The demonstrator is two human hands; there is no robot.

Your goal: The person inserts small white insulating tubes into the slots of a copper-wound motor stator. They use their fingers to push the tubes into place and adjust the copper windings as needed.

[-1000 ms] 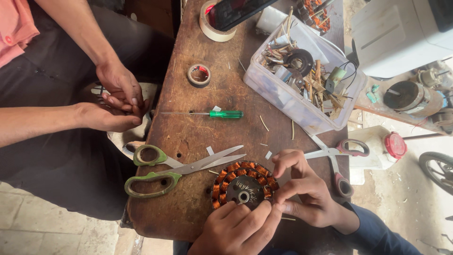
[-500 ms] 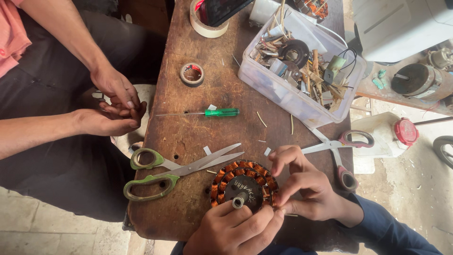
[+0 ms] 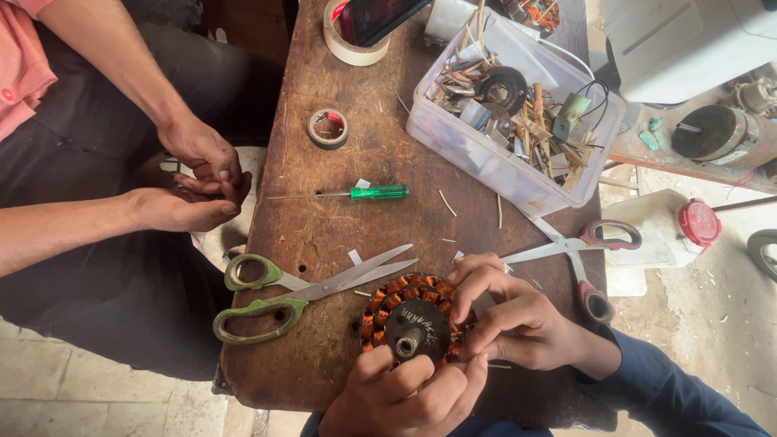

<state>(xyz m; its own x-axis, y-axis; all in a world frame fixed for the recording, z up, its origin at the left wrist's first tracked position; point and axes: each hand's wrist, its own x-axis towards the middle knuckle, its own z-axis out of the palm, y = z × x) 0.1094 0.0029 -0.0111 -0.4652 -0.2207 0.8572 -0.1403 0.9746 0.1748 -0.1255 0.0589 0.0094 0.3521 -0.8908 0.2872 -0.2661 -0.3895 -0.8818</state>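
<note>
A round stator [image 3: 387,301] with copper-orange windings and a dark hub lies at the near edge of the worn wooden table [image 3: 356,162]. My left hand [image 3: 405,396] grips its near rim, with the thumb beside the hub's shaft. My right hand [image 3: 518,320], in a blue sleeve, presses its fingertips on the windings at the right rim. Large green-handled scissors [image 3: 307,287] lie just left of the stator, blades pointing toward it.
Smaller dark-handled scissors [image 3: 579,251] lie right of my hand. A green screwdriver [image 3: 360,193], a small tape roll [image 3: 328,128], a big tape roll [image 3: 350,44] and a clear bin of parts [image 3: 506,154] occupy the table. Another person's hands [image 3: 194,190] meet at left.
My hands stay on the stator, with the right fingers shifting slightly along the windings. The other person's hands remain together off the table's left edge.
</note>
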